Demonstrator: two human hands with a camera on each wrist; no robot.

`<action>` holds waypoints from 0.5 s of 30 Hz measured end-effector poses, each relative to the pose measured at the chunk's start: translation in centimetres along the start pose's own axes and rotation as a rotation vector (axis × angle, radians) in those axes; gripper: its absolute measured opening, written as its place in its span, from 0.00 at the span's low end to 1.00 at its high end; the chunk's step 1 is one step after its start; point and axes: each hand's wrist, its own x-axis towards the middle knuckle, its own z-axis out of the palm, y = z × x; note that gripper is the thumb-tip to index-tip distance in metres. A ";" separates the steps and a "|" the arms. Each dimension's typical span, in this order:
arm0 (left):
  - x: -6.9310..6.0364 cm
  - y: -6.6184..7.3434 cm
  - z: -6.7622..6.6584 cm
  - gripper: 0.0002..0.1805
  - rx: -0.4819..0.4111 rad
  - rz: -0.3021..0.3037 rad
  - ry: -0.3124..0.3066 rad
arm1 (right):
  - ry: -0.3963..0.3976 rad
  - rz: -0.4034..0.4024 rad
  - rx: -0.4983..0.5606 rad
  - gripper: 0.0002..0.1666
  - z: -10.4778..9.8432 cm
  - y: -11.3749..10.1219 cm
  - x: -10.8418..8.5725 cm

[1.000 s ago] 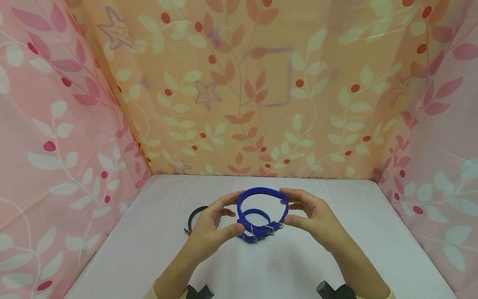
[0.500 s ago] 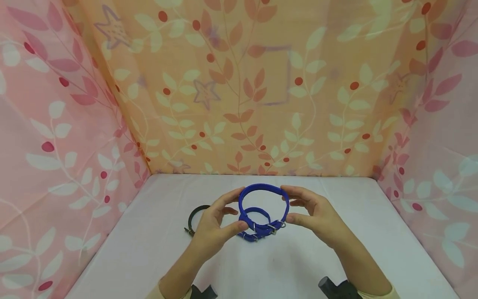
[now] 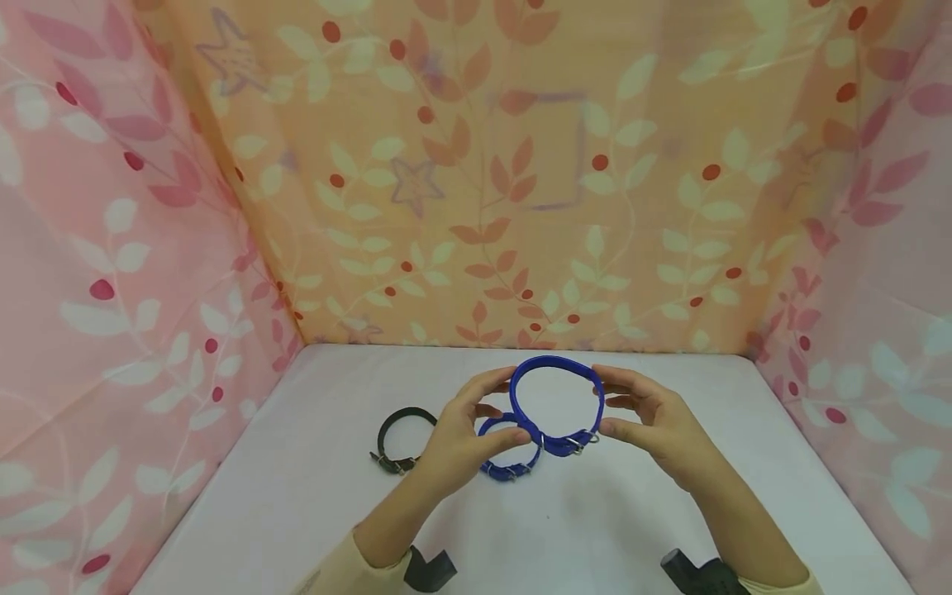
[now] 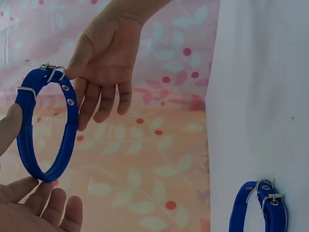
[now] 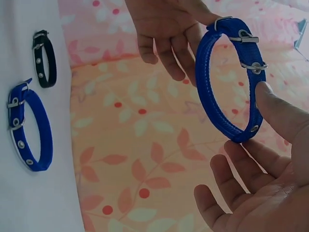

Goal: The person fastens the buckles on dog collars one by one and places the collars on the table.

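Observation:
A blue pet collar [image 3: 561, 446], buckled into a loop with metal rings, is held up above the table between both hands. My left hand [image 3: 461, 438] pinches its left side, thumb near the front and fingers behind. My right hand [image 3: 662, 421] holds the opposite side by thumb and fingertips. The right wrist view shows the silver buckle and eyelets of the held collar [image 5: 205, 96], and my right thumb pressing its band. Behind and left of it, a second blue collar [image 3: 509, 473] stands on the table, partly covered by my left hand in the head view.
A black collar [image 3: 382, 442] stands on the white table [image 3: 335, 512], left of the second blue one and partly behind my left hand. Leaf-patterned cloth walls [image 3: 476, 165] enclose the table at the back and both sides.
Both hands have shifted right and slightly up in the head view, carrying the blue collar. More of the black collar and the second blue collar now shows.

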 end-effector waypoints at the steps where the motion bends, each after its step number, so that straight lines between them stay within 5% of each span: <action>1: 0.2 -0.1 0.2 0.40 -0.003 -0.001 0.000 | 0.003 0.002 -0.009 0.37 -0.2 0.2 -0.1; 15: 2.5 -2.7 3.3 0.39 0.069 -0.009 -0.030 | 0.094 0.069 -0.174 0.37 -2.2 2.6 -2.0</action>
